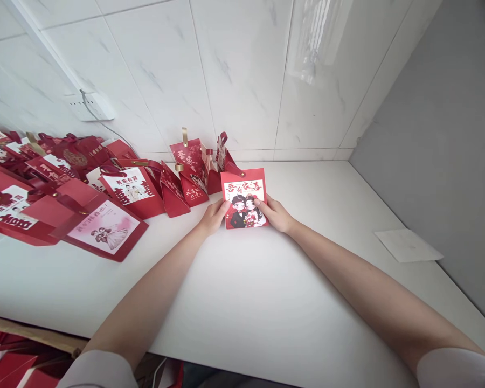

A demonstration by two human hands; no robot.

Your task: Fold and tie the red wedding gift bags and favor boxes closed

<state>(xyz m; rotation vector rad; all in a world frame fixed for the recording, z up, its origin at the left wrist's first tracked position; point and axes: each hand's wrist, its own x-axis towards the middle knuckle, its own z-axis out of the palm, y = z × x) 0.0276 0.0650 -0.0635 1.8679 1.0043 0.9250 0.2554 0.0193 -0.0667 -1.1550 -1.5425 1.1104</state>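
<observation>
Both of my hands hold a red gift box (244, 207) above the white table, its front facing me. The front shows a cartoon couple under red lettering, and a dark red ribbon loop lies at its top. My left hand (216, 215) grips the left edge, thumb on the front. On the right edge, my right hand (277, 213) is closed the same way, its thumb on the printed picture. The fingers behind the box are hidden. Just behind it stand several folded red boxes, among them one with a ribbon handle (223, 156).
Many red boxes (105, 229) crowd the left side of the white table (234, 307). A white paper (407, 245) lies at the right by the grey panel. Tiled wall with a socket (91, 106) and cable rises behind. More red items (14, 366) sit below, lower left.
</observation>
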